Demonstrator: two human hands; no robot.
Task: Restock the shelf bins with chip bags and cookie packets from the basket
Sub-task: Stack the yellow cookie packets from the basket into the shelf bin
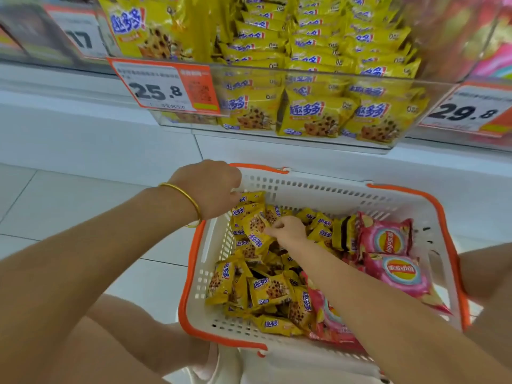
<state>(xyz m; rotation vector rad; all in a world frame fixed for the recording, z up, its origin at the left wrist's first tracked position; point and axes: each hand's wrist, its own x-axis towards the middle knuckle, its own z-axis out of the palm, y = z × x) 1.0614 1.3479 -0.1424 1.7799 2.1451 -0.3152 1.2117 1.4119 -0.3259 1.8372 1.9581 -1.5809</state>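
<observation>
Fingers of the right hand [288, 231] pinch one cookie packet [256, 231] in the basket [332, 189]; the left hand [213, 187] clutches a stack of cookie packets [249, 203] at its far-left corner. Square the stack before lifting to the far bin [318, 70].

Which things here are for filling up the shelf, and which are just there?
For the job: yellow cookie packets, pink foil chip bags, white plastic basket with orange rim, clear plastic shelf bin, left hand, right hand.
Just there: orange-and-white price tags, gold bangle, white floor tiles.
</observation>
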